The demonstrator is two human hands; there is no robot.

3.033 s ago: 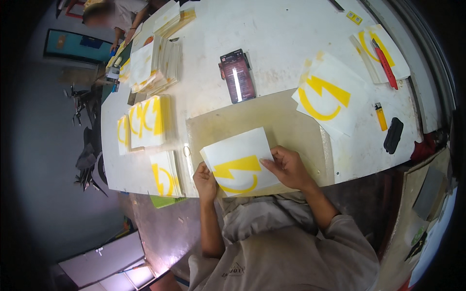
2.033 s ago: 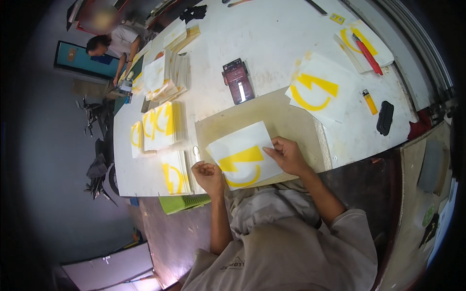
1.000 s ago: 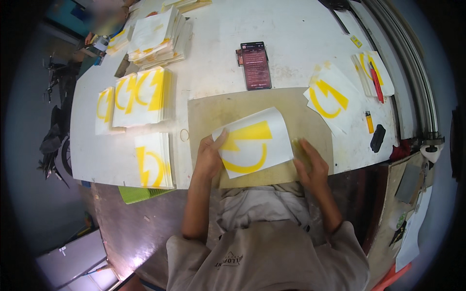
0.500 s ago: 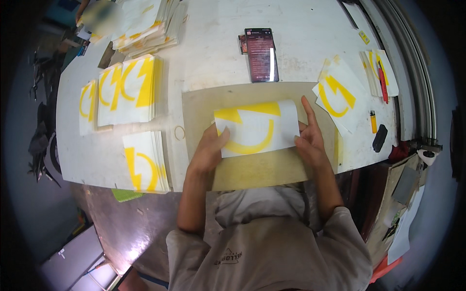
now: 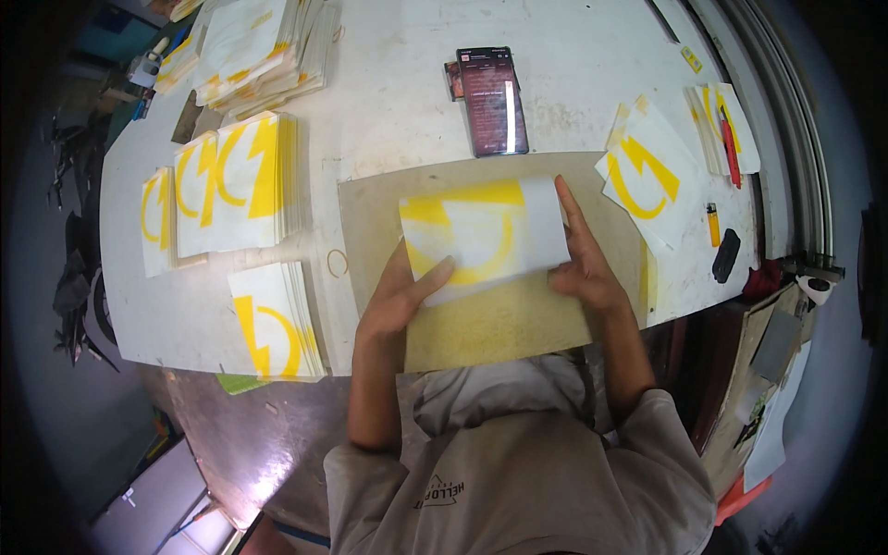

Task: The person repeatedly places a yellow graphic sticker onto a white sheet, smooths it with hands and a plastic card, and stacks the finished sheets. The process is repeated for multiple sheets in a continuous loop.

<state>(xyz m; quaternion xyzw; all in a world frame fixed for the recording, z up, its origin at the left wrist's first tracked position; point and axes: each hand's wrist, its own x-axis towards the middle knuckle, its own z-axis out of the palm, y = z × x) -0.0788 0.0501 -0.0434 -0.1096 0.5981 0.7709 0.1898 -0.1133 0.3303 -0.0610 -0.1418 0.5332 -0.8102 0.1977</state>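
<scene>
Between both hands is a white paper sheet [image 5: 541,217] with a yellow printed design, raised over a tan board [image 5: 499,338] at the table's near edge. Whether it is one sheet or several I cannot tell. My left hand [image 5: 402,291] grips its left side, the thumb lying across the lower left of the print and the other fingers hidden beneath. At the right edge, my right hand [image 5: 587,264] closes on the paper, its index finger stretched upward along the edge and its thumb near the lower corner. The print looks smeared by motion.
Stacks of similar yellow-printed sheets [image 5: 250,185] stand on the left, with another pile [image 5: 264,319] nearer. Beyond the board lies a phone [image 5: 490,102]. To the right are loose printed sheets [image 5: 638,180], a red cutter [image 5: 730,153], a yellow lighter [image 5: 713,225] and a black object [image 5: 727,256].
The paper has shifted slightly up and left with both hands. My left thumb has slid farther onto the print. The whole view has also turned a little.
</scene>
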